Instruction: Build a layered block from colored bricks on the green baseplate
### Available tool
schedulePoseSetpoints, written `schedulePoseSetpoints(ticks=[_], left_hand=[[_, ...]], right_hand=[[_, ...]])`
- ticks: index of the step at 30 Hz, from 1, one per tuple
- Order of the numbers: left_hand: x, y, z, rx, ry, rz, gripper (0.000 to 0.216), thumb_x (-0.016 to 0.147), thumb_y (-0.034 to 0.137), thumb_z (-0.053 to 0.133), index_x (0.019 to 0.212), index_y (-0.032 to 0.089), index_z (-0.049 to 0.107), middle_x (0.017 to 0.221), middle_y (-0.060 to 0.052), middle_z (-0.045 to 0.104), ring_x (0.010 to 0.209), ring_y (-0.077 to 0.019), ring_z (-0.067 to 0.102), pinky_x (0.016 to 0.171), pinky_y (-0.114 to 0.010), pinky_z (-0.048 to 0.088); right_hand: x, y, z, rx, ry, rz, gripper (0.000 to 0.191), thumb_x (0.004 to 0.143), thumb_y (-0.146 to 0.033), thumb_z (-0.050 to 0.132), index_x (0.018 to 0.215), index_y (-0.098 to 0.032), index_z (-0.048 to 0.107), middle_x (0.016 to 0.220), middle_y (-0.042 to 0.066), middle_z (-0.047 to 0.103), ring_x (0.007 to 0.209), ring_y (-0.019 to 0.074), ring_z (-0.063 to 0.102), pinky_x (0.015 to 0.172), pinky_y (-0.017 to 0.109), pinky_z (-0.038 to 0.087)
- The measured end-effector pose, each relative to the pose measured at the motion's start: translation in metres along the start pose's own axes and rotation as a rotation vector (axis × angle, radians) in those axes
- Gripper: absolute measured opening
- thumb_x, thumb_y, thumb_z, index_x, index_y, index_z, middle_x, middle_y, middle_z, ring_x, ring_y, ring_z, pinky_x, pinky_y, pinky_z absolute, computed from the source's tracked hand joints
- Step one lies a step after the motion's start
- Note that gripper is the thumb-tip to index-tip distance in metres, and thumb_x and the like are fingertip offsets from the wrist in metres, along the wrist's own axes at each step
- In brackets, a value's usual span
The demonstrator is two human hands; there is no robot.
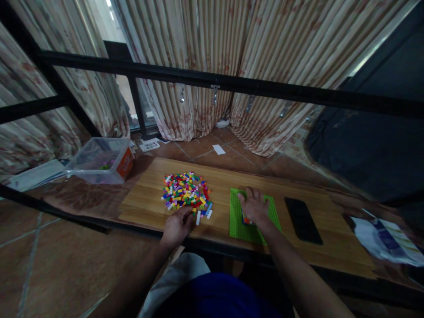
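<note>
My left hand (178, 225) is at the near edge of a pile of small coloured toy bricks (185, 190), its fingers curled together; whatever they may pinch is hidden. Beside those fingertips lie a long white brick (198, 217) and a blue brick (208, 208). Over a green studded baseplate (236, 221) my right hand (254, 204) rests with its fingers spread. Partly covered by that palm, a small build of orange, blue and red bricks (246, 220) sits on the baseplate.
A black phone-like slab (303, 220) lies right of the baseplate on the wooden board (145, 194). At the left stands a clear plastic box (99, 161) with some bricks inside. A plastic packet (387, 238) lies far right. A black metal bar (212, 81) crosses beyond the table.
</note>
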State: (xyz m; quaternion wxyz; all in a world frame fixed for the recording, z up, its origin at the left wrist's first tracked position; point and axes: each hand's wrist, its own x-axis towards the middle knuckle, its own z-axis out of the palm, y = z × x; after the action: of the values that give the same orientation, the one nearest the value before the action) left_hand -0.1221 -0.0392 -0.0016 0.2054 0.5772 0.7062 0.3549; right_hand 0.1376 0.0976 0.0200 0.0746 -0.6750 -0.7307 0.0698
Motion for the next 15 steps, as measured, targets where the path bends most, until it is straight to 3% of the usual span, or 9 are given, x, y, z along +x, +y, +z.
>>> schedulePoseSetpoints(ticks=[9,15], left_hand=[[-0.005,0.004,-0.003,-0.045,-0.019,0.02,0.028,0.083,0.027,0.05,0.107,0.021,0.064,0.081,-0.002,0.067,0.075,-0.0163,0.062,0.069,-0.027,0.047],[-0.009,0.006,-0.008,-0.102,-0.04,0.076,0.027,0.084,0.031,0.052,0.106,0.022,0.064,0.086,-0.004,0.066,0.08,-0.0175,0.062,0.072,-0.029,0.047]], right_hand=[[0.005,0.006,0.005,-0.006,0.033,0.001,0.064,0.092,-0.059,0.024,0.138,-0.019,0.045,0.141,0.016,0.046,0.132,0.034,0.037,0.105,0.059,0.026],[0.008,0.018,-0.001,0.051,0.097,-0.064,0.06,0.094,-0.051,0.023,0.13,-0.013,0.053,0.13,0.015,0.057,0.122,0.0277,0.051,0.102,0.044,0.037]])
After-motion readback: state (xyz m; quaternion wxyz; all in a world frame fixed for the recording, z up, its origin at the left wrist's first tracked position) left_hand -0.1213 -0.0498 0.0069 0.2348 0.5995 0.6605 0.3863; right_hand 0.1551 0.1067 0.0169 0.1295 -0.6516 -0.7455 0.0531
